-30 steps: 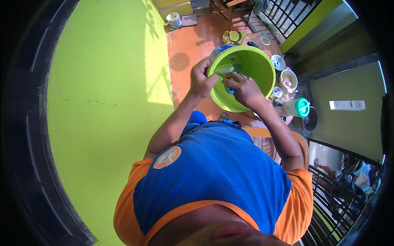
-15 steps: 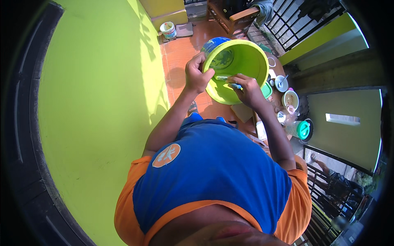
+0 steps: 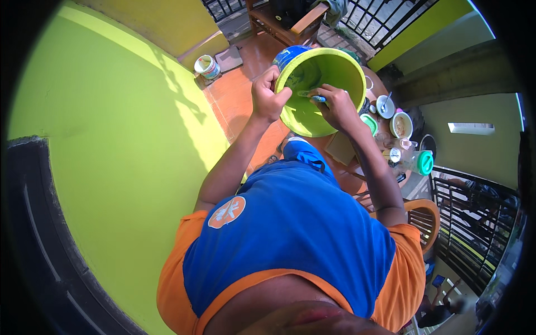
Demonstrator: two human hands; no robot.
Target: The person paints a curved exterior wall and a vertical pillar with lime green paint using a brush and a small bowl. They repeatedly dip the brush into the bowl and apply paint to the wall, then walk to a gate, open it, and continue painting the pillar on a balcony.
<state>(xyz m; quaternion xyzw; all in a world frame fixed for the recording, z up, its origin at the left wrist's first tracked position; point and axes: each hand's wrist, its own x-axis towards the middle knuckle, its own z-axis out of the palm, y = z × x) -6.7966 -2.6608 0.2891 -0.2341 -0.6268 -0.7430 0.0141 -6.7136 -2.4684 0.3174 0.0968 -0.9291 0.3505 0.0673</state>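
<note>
A bucket with a blue outside is tilted so its mouth opens toward me; wet-looking lime-green paint coats its inside and rim. My left hand grips the left rim, thumb over the edge and fingers wrapped behind. Just inside the mouth, my right hand is closed on a paintbrush with a blue handle. The brush's pale head points left into the bucket, partly hidden by the fingers.
A lime-green wall runs along my left. Ahead stand a small paint pail and a wooden armchair. On my right, a table carries a bowl with a spoon, a food bowl and a green-lidded pitcher. Another person is at lower right.
My view has turned, so wall, pail and table sit differently. The brush head seems slightly deeper inside the bucket. Both hands keep their holds.
</note>
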